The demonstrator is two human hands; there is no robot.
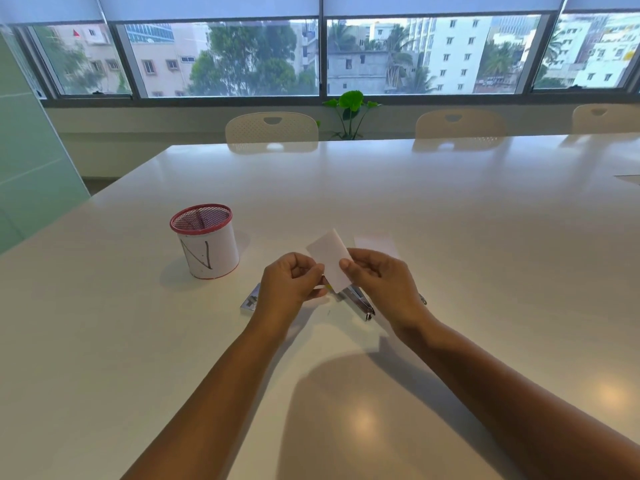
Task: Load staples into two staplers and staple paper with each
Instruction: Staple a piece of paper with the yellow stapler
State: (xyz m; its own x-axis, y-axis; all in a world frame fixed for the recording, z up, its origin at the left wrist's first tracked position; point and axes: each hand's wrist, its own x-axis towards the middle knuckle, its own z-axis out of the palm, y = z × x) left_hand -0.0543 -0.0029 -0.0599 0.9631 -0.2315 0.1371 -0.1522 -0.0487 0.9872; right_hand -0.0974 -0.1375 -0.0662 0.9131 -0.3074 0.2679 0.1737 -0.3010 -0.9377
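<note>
A small white slip of paper (330, 256) is held up above the white table (450, 209) between both hands. My left hand (289, 284) pinches its lower left edge and my right hand (382, 282) pinches its right edge. Under the hands lie two metal staplers: one (251, 301) pokes out left of my left wrist, the other (358, 301) lies between the hands, partly hidden by my right hand. Another pale slip of paper (375, 244) lies flat on the table just beyond my right hand.
A white cup with a red mesh rim (206, 242) stands left of the hands. Cream chairs (272, 128) line the table's far side under a window, with a green plant (349, 112) between them. A sheet's corner (628, 177) shows at the right edge.
</note>
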